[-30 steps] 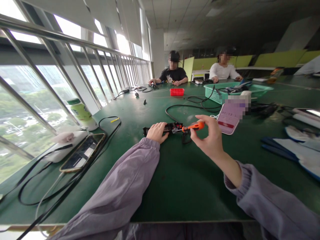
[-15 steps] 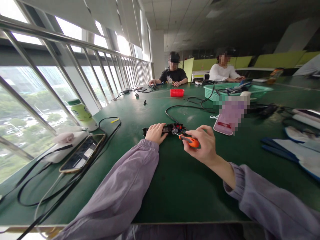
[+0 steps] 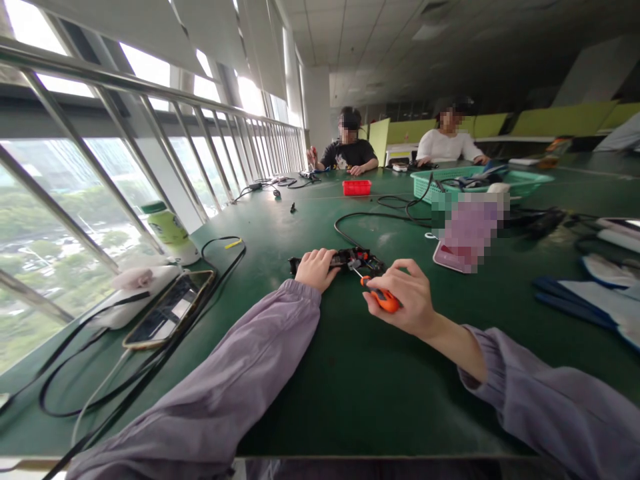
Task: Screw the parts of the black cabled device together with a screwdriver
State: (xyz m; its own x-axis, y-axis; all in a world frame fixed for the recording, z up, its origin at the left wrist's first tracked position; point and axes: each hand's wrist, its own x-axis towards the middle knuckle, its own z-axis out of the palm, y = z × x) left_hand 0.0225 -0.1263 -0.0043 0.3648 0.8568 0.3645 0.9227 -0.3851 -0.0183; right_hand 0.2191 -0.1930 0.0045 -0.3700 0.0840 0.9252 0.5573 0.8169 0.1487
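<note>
On the green table lies a long black device [image 3: 345,259], its right end showing small red and dark inner parts. My left hand [image 3: 316,268] is closed over its middle and presses it against the tabletop. An orange-and-dark screwdriver [image 3: 384,299] is in my right hand [image 3: 407,300], gripped by the handle between thumb and fingers. Its thin metal shaft points up and left, with the tip at the device's right part. Whether the tip sits in a screw is too small to tell. A black cord [image 3: 345,220] runs behind the device.
Left stand a green-capped bottle [image 3: 170,233], a phone [image 3: 170,310] and black cables. Beyond are a red box [image 3: 357,188] and a teal basket [image 3: 525,187]. A pink phone [image 3: 453,257] and blue-white gloves [image 3: 585,300] lie right. Two people sit across the table.
My right fingers have shifted on the screwdriver's handle, baring more of its upper part. My left hand still holds the device. Across the table, one person's hand has risen with something red.
</note>
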